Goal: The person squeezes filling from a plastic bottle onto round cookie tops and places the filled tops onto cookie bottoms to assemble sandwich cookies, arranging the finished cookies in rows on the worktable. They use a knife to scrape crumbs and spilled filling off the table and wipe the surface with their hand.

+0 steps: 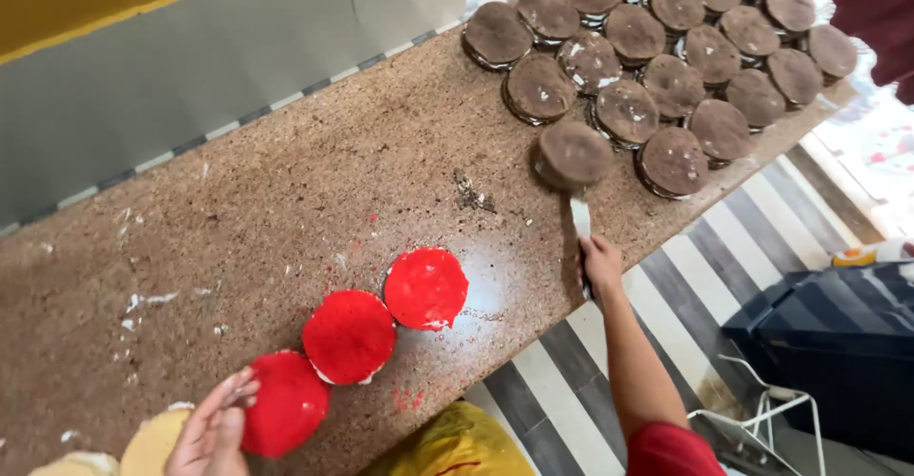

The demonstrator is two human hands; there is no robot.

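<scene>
My right hand [601,260] grips the handle of a flat spatula [580,217] whose blade slides under a round chocolate cake [572,152] at the near edge of a large group of chocolate cakes [672,48]. Three round red cakes lie in a diagonal row on the brown speckled counter [314,181]: one [426,287], a middle one [348,335] and the nearest one [286,402]. My left hand [214,428], fingers spread and smeared with cream, rests against the left side of the nearest red cake.
A pale yellow cake [152,443] lies by my left hand. Crumbs [469,192] and cream smears dot the counter. A grey wall [190,67] runs behind it. A striped floor [705,276], a dark bin [838,343] and a white wire stand [762,419] lie to the right.
</scene>
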